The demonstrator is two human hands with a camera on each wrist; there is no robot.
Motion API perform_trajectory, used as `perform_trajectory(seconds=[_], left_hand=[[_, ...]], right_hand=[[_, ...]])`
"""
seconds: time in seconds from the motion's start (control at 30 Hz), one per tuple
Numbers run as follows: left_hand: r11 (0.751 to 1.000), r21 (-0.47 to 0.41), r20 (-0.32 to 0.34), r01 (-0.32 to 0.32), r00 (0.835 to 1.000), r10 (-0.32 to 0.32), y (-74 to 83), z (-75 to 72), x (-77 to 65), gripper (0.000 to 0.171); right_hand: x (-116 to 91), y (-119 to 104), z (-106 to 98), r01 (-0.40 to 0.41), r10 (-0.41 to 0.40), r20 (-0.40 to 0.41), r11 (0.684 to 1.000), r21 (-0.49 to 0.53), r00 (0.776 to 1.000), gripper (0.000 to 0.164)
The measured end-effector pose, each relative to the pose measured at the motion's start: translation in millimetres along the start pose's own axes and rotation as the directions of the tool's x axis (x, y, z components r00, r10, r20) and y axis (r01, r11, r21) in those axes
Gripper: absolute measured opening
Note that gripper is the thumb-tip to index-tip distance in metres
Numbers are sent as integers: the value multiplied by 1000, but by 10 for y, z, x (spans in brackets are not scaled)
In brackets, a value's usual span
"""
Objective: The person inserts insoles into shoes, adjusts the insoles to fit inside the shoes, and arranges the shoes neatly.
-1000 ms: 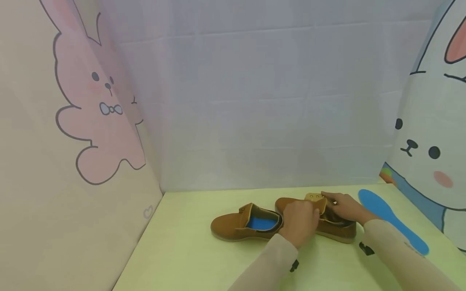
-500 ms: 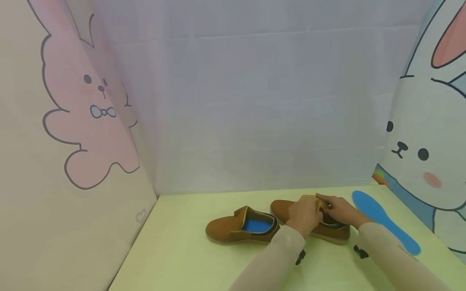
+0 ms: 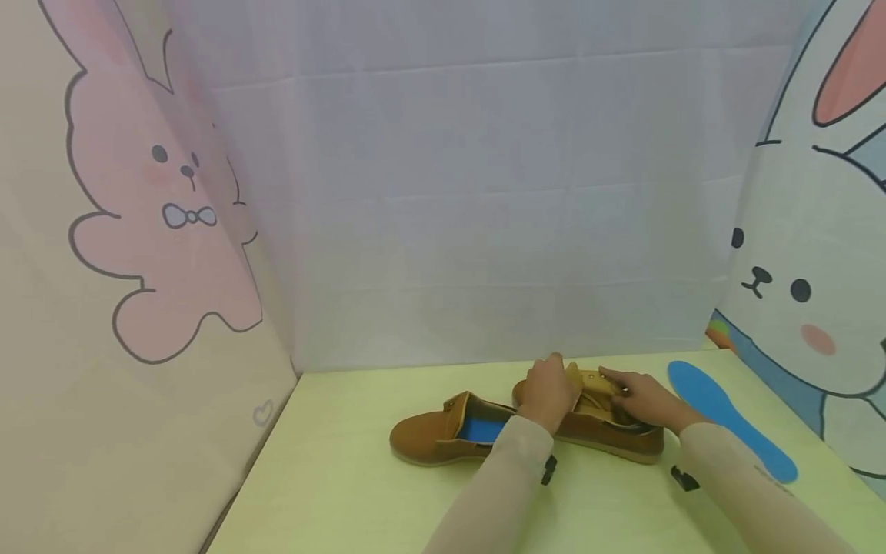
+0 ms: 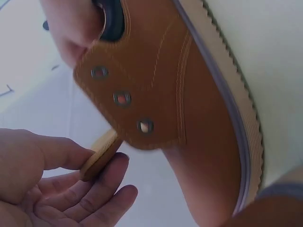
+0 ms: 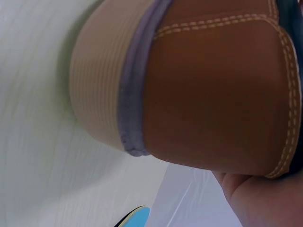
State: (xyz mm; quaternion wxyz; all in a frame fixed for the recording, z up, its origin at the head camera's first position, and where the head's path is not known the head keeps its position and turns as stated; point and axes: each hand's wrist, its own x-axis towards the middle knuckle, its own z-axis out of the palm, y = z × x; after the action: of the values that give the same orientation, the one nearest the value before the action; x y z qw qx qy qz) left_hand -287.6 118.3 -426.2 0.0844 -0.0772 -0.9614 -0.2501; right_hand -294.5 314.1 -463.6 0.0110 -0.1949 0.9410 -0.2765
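Shifts toeward since earlier with left hand [image 3: 545,392], pinching tongue [image 4: 105,152] of brown shoe [image 3: 609,437] on table [image 3: 332,492]; with curled right hand [image 3: 649,399], grips its far flap [image 3: 594,378]; inside second shoe [image 3: 424,436], blue insole [image 3: 479,430]; at right, loose insole [image 3: 735,422].

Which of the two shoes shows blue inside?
The left shoe: a blue insole lies in its opening. The right shoe, held by the left hand and right hand, shows none.

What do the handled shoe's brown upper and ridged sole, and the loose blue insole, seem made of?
Brown upper: leather or imitation leather, smooth and low-sheen, with contrasting stitching.
Ridged sole: probably rubber or a similar synthetic, matte tan, its edge finely grooved.
Loose blue insole: perhaps foam or plastic, judging by its flat, even color; no clear texture shows.
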Motion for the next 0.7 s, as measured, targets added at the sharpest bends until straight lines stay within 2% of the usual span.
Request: perform_trajectory(seconds=[0.17,0.3,0.4,0.47,0.57,0.63,0.7], left_hand=[[998,-52,22,41,999,-40,-131,-1,37,50],[992,-120,49,35,998,-29,-219,25,55,57],[993,-109,67,47,997,-40,-266,65,58,60],[997,-60,68,39,997,-35,-287,110,61,60],[997,78,48,6,999,-10,-287,172,59,64],[981,194,23,-27,999,23,-269,205,58,64],[954,293,4,-64,998,66,-239,221,55,60]], right_hand=[[-20,-8,-2,20,-20,7,999,-36,1000,54],[-31,-11,1,27,-26,10,999,-43,1000,53],[-35,-16,13,36,-36,15,998,-41,999,52],[-33,-19,26,36,-35,16,999,-35,999,52],[-28,-21,34,38,-38,14,999,-32,999,52],[-19,-9,36,39,-38,12,999,-38,999,52],[-10,6,35,47,-47,11,998,-48,999,52]])
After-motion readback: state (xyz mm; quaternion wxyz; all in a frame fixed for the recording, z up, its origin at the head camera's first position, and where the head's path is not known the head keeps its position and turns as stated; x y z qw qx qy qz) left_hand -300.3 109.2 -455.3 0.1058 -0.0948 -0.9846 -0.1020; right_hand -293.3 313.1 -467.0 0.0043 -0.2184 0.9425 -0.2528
